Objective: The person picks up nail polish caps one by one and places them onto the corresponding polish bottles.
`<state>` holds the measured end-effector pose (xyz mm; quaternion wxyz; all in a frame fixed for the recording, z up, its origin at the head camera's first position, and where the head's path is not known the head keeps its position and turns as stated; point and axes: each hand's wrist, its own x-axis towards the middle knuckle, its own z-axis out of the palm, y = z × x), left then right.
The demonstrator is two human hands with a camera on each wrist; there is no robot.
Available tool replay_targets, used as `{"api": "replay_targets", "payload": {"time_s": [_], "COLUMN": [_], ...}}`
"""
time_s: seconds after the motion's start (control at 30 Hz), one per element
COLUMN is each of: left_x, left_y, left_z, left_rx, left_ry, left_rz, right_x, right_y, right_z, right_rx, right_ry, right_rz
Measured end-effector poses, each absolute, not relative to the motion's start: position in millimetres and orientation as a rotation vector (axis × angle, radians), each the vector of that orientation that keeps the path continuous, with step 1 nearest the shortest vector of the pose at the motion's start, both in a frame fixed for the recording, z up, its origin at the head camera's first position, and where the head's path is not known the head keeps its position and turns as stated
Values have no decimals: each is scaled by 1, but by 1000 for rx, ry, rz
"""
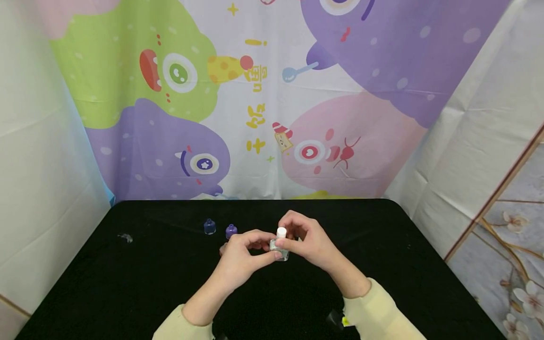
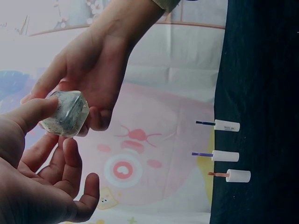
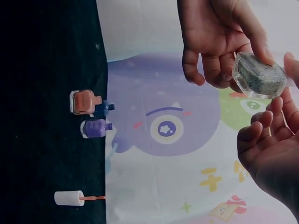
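Note:
A clear nail polish bottle (image 1: 278,252) with speckled, greenish-grey contents and a white cap (image 1: 281,232) is held above the black table. My left hand (image 1: 243,259) pinches the glass body between thumb and fingers. At the cap, my right hand (image 1: 314,244) grips with thumb and fingers; in the right wrist view the cap is mostly cut off by the frame edge. The cap sits on the bottle's neck. Nearest the left hand stand uncapped polish bottles: a purple one (image 1: 231,231), a dark blue one (image 1: 209,227) and a copper one (image 3: 84,102), mostly hidden in the head view.
White brush caps lie on the black tabletop (image 1: 170,283): one with a dark brush (image 2: 227,125), one with a purple brush (image 2: 225,156), one with a copper brush (image 2: 238,176). A printed cartoon curtain (image 1: 255,179) hangs behind the table. A clear scrap (image 1: 125,237) lies at left.

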<state>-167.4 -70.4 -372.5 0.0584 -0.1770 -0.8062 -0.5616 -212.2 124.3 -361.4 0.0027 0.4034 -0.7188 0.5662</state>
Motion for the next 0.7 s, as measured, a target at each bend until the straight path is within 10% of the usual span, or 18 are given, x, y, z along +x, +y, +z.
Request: {"api": "replay_targets", "payload": {"time_s": [0.7], "left_x": [-168], "left_y": [-71], "left_z": [-373], "left_rx": [-504], "left_ry": [-2465], "left_rz": [-1680], "right_x": [-212], "right_y": [131], "right_z": [-360], "right_rx": [1425], "right_ry": [-2220], "right_rz": [1855]}}
